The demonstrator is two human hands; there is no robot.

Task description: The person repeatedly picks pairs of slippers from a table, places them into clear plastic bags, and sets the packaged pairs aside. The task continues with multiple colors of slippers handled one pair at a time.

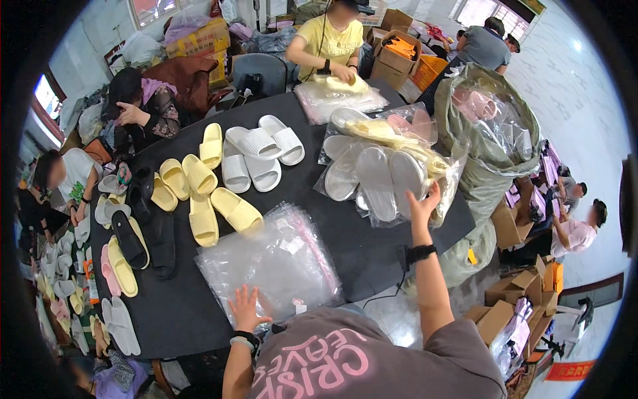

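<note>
My left hand [246, 307] lies flat with fingers spread on a stack of clear plastic bags [276, 263] at the near edge of the black table [345, 246]. My right hand [423, 205] reaches forward and touches a pile of bagged grey and white slippers [375, 174] at the table's right side; its fingers rest on a bag and grip nothing that I can see. Loose yellow slippers [219, 209] and white slippers [259, 156] lie in the middle of the table, between my two hands and further back.
Black, pink, yellow and grey slippers [129, 249] line the table's left edge. A large green sack [488, 143] of bagged slippers stands at the right. A person in a yellow shirt [330, 43] works opposite; others sit at the left. Cardboard boxes [512, 309] lie on the floor at the right.
</note>
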